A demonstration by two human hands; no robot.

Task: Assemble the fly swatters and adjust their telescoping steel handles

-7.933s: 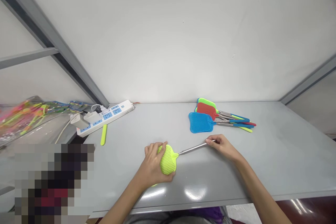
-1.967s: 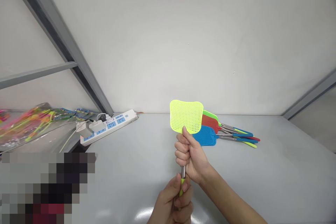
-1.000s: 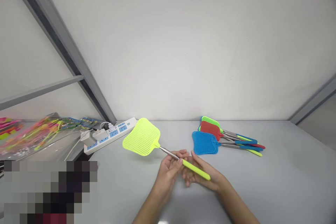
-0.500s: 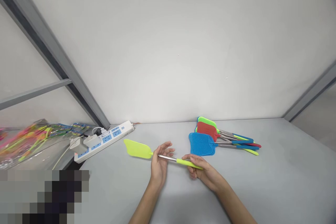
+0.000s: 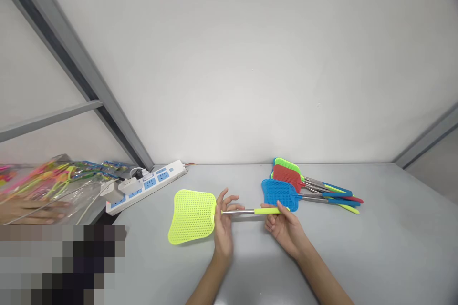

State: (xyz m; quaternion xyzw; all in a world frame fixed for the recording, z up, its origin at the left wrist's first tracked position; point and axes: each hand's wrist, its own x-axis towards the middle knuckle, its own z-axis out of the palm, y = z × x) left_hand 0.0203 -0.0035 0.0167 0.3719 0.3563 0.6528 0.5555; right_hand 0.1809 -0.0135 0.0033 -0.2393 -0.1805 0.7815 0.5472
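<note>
- The yellow swatter (image 5: 193, 217) is in the person's two hands, just above the surface (image 5: 339, 257).
- It lies sideways, with its flat head full of holes to the left and its handle (image 5: 266, 211) to the right.
- A shiny rod (image 5: 243, 212) joins the head and the handle.
- The left hand (image 5: 224, 228) is spread out, with its thumb by the neck of the head and its fingers behind the rod.
- The right hand (image 5: 286, 228) grips the end of the handle, with the thumb on top and the fingers curled under.
- A pile of more swatters is on the surface, near the right hand and by the wall (image 5: 265, 81).
- Blue (image 5: 279, 193) is in front, then red (image 5: 286, 176), then green (image 5: 286, 164) at the back, and their handles point right.
- On the left is a white power strip (image 5: 143, 193) with plugs (image 5: 130, 186) in it.
- Past it is a clear bag (image 5: 78, 195) of bright things.
- Another person's hand (image 5: 32, 212) is by the bag, but it is blurry, so I can't tell if it touches.
</note>
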